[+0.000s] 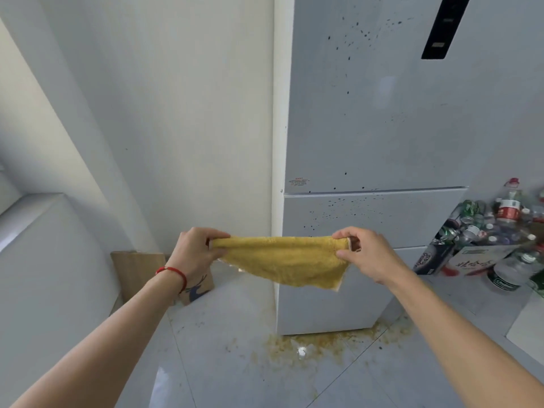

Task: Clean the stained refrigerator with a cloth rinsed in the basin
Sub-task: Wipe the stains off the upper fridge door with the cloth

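A tall white refrigerator [382, 128] stands ahead, its upper door and middle drawer front speckled with dark spots. In front of its lower part I hold a yellow cloth [282, 260] stretched out flat between both hands. My left hand [195, 250], with a red string on the wrist, pinches the cloth's left top corner. My right hand [365, 251] pinches the right top corner. The cloth hangs in the air, apart from the refrigerator. No basin is in view.
A yellowish-brown spill [318, 346] spreads over the grey tiled floor at the refrigerator's foot. A pile of empty bottles and cans [494, 231] with cartons lies at the right. A paper bag [194, 287] leans against the white wall at the left.
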A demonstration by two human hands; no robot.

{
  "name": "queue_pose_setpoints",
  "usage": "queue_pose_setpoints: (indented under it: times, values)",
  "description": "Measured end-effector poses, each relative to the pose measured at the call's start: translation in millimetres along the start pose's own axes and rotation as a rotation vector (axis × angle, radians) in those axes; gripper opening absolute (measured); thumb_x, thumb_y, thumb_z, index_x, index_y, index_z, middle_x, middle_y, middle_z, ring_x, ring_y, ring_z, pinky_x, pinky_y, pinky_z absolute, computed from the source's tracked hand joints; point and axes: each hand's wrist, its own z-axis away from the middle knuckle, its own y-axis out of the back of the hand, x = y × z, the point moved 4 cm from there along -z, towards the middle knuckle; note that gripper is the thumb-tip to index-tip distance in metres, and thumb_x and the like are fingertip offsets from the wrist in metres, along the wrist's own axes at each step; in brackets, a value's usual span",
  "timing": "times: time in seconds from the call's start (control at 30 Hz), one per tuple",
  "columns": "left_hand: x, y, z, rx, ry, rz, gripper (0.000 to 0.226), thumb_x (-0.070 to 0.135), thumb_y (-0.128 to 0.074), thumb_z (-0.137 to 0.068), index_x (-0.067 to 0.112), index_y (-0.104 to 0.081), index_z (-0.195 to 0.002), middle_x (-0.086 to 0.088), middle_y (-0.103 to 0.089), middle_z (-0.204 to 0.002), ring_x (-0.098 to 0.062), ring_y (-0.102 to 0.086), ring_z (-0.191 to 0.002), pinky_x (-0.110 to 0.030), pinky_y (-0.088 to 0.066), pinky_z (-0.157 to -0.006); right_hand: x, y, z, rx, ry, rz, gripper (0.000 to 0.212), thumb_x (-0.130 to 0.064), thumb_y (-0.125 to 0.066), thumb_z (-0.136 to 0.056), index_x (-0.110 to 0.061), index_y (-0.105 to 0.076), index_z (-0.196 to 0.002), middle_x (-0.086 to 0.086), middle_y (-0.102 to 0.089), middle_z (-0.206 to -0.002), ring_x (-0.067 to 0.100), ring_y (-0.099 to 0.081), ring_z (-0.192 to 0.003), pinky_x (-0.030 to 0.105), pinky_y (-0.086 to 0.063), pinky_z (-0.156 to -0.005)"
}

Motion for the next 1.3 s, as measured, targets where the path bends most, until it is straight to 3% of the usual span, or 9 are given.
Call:
queue_pose_setpoints:
  times: [0.17,0.27,0.37,0.57,0.73,0.87,1.03,1.1,1.3]
  values:
    - [34,18,-15,0.104,-0.081,-0.025,0.011,0.02,-0.067,-0.096,0.021,-0.077,-0.092,0.001,-0.064,-0.093,-0.014,-0.061,-0.086,-0.024,-0.042,-0.074,-9,38,-4,0.133,0.124,0.129,0.007,-0.022,-0.078,-0.091,-0.026,-0.074,-0.087,0.001,-0.068,-0.089,0.02,-0.066,-0.083,0.036,-0.052,-0.081]
    - [47,19,-20,0.073,0.131,0.469,0.025,0.029,-0.066,-0.098,0.005,-0.074,-0.096,-0.002,-0.071,-0.093,-0.009,-0.065,-0.08,-0.024,-0.052,-0.077,-5,52,-7,0.062,0.056,-0.27,0.03,-0.035,-0.068,-0.1,-0.005,-0.067,-0.098,0.003,-0.071,-0.096,0.016,-0.066,-0.091,0.036,-0.05,-0.095]
    - [62,-13,-18,-0.081,0.432,0.901,0.037,0.037,-0.058,-0.102,0.002,-0.067,-0.11,-0.013,-0.074,-0.103,-0.025,-0.072,-0.093,-0.044,-0.059,-0.088,2,40,-9,-0.005,-0.122,-0.592,0.045,-0.043,-0.056,-0.105,0.002,-0.057,-0.111,0.008,-0.069,-0.097,0.022,-0.069,-0.089,0.046,-0.056,-0.089]
    - [69,-63,-3,-0.362,0.599,0.967,0.045,0.045,-0.038,-0.107,0.01,-0.058,-0.125,-0.016,-0.075,-0.112,-0.033,-0.073,-0.104,-0.054,-0.057,-0.093,33,27,6,0.004,-0.345,-0.546,0.032,-0.039,-0.048,-0.109,-0.011,-0.058,-0.119,0.012,-0.068,-0.115,0.026,-0.068,-0.102,0.043,-0.056,-0.085]
    - [113,-102,10,-0.582,0.484,0.911,0.043,0.052,-0.039,-0.104,0.021,-0.055,-0.128,-0.018,-0.069,-0.124,-0.037,-0.067,-0.116,-0.062,-0.052,-0.097,7,27,23,-0.203,-0.26,-0.738,0.026,-0.021,-0.056,-0.107,-0.002,-0.058,-0.125,0.011,-0.072,-0.103,0.023,-0.072,-0.086,0.042,-0.062,-0.076]
    - [161,-139,22,-0.712,0.384,1.026,0.048,0.051,-0.062,-0.095,0.009,-0.055,-0.119,-0.008,-0.065,-0.093,-0.028,-0.067,-0.09,-0.046,-0.058,-0.085,-21,10,38,-0.443,-0.166,-0.734,0.029,-0.021,-0.051,-0.11,-0.001,-0.066,-0.124,0.024,-0.068,-0.111,0.031,-0.074,-0.092,0.039,-0.064,-0.078]
    - [177,-144,7,-0.466,0.379,1.001,0.037,0.004,-0.059,-0.1,0.02,-0.052,-0.133,-0.013,-0.069,-0.123,-0.03,-0.071,-0.109,-0.045,-0.061,-0.085,23,55,46,0.193,-0.213,-0.62,0.021,-0.02,-0.052,-0.108,-0.014,-0.071,-0.104,0.02,-0.071,-0.108,0.02,-0.072,-0.086,0.038,-0.064,-0.081]
    - [202,-138,-4,-0.423,0.211,0.717,0.03,0.008,-0.058,-0.1,0.024,-0.051,-0.124,-0.012,-0.066,-0.121,-0.027,-0.069,-0.106,-0.049,-0.06,-0.088,32,46,46,0.126,-0.318,-0.646,0.019,-0.042,-0.049,-0.107,-0.03,-0.063,-0.113,0.005,-0.066,-0.121,0.018,-0.065,-0.106,0.044,-0.059,-0.094]
    - [295,-106,-29,-0.521,-0.019,0.508,0.029,0.019,-0.069,-0.092,0.034,-0.063,-0.116,-0.001,-0.075,-0.113,-0.02,-0.072,-0.102,-0.041,-0.057,-0.091,-8,57,-5,-0.102,-0.263,-1.586,0.039,-0.053,-0.056,-0.099,-0.017,-0.065,-0.113,0.012,-0.063,-0.116,0.031,-0.064,-0.104,0.047,-0.056,-0.093]
